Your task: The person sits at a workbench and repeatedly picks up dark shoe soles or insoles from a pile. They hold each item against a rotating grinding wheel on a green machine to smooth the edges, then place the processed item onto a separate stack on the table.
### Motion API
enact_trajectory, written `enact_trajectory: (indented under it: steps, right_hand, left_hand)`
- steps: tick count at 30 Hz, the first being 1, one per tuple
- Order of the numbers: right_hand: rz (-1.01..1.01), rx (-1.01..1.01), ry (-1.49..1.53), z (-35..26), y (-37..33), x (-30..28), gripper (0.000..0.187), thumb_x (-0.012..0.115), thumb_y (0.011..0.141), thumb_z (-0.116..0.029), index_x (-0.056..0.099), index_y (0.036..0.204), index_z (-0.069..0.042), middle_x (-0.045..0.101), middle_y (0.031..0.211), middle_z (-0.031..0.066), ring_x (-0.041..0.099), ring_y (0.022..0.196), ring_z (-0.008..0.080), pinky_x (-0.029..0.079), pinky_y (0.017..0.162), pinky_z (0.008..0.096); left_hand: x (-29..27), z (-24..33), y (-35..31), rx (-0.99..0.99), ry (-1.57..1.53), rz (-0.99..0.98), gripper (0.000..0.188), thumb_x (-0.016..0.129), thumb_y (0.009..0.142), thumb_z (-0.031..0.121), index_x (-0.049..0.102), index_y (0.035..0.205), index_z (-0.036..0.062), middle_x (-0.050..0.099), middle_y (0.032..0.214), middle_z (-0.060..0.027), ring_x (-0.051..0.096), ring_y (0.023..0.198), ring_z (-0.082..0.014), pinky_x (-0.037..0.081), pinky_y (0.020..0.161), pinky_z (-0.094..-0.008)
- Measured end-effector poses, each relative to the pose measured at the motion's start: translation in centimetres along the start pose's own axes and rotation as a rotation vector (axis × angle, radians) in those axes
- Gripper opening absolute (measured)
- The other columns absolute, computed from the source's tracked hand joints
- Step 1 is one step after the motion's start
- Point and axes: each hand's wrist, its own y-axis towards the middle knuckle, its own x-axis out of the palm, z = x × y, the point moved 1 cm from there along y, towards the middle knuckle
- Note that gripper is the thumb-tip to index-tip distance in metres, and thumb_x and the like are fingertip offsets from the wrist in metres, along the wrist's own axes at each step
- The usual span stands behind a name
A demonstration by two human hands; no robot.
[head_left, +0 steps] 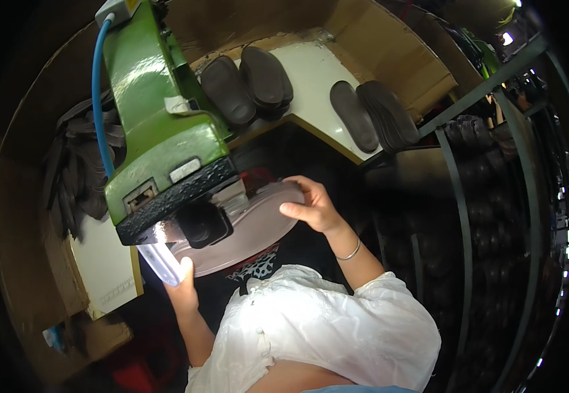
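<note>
Premises: a shoe-making workshop, factory type. A green industrial machine with a blue air hose stands at the near left, its black head over a grey shoe sole. On the far cream worktop, walled with brown cardboard, dark soles lie in rows. A stack of further dark soles sits at the left. Green metal racking at the right holds many more.
</note>
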Motion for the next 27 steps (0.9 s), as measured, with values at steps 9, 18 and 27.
enact_trajectory:
  steps: [9, 18, 27]
  right_hand:
    - [-0.200, -0.130, -0.115, 2.9, 1.3, 6.1, 0.048, 0.065, 0.078, -0.003, 0.045, 0.121, 0.001, 0.055, 0.110, 0.0075, 0.051, 0.102, 0.0145, 0.039, 0.092, 0.0285]
    - [-0.266, -0.157, -0.416, 2.1, 2.8, 7.3, 0.046, 0.072, 0.067, 0.005, 0.047, 0.106, 0.000, 0.060, 0.095, 0.0069, 0.059, 0.088, 0.0147, 0.048, 0.080, 0.0279]
    - [-0.505, 0.510, -0.302, 6.4, -4.5, -1.0, 0.047, 0.075, 0.067, -0.013, 0.057, 0.107, 0.004, 0.062, 0.098, 0.0089, 0.056, 0.093, 0.0145, 0.043, 0.085, 0.0286]
  left_hand:
    - [-6.6, -2.7, -0.8, -0.262, 0.307, -0.278, 0.029, 0.050, 0.072, 0.001, 0.055, 0.100, -0.0032, 0.054, 0.076, 0.0001, 0.051, 0.071, -0.0091, 0.041, 0.063, -0.0220]
    - [6.7, -0.7, -1.3, -0.060, 0.211, -0.480, 0.029, 0.062, 0.079, 0.011, 0.056, 0.104, -0.0012, 0.062, 0.094, -0.0084, 0.058, 0.084, -0.0144, 0.046, 0.076, -0.0278]
    - [7.9, 1.6, 0.5, -0.030, 0.011, -0.347, 0.024, 0.060, 0.083, 0.011, 0.057, 0.104, -0.0009, 0.060, 0.093, -0.0064, 0.055, 0.086, -0.0133, 0.045, 0.076, -0.0267]
